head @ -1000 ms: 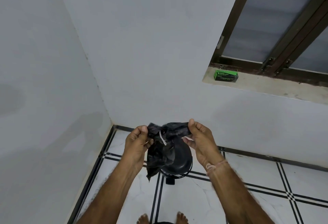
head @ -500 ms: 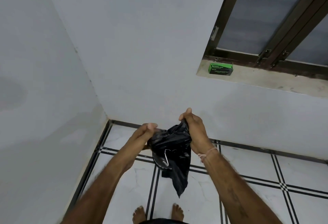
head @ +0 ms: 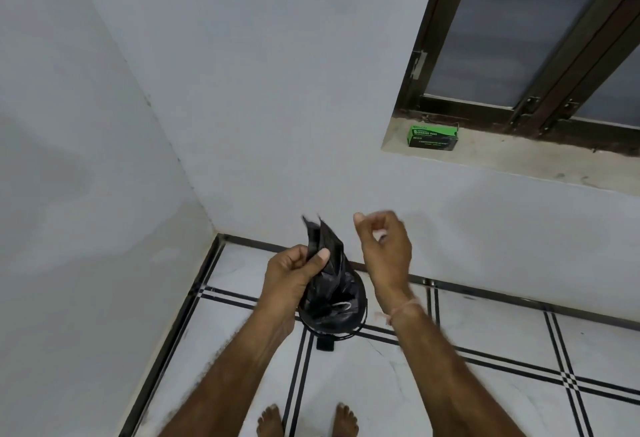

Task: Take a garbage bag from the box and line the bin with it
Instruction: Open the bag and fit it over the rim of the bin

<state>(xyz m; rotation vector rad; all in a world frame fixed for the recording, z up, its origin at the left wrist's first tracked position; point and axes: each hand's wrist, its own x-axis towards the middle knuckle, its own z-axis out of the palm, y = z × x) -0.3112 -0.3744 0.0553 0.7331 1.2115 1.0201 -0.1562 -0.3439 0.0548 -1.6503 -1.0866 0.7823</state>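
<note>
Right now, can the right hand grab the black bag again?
Probably yes. The right hand is loosely curled and holds nothing, just beside the black bag that the left hand pinches above the bin. Nothing sits between them, so a short move sideways should get it there.

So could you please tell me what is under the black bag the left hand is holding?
Directly below the black bag held by the left hand stands a dark bin on the tiled floor. Only its rim and pedal show; the bag covers its inside.
</note>
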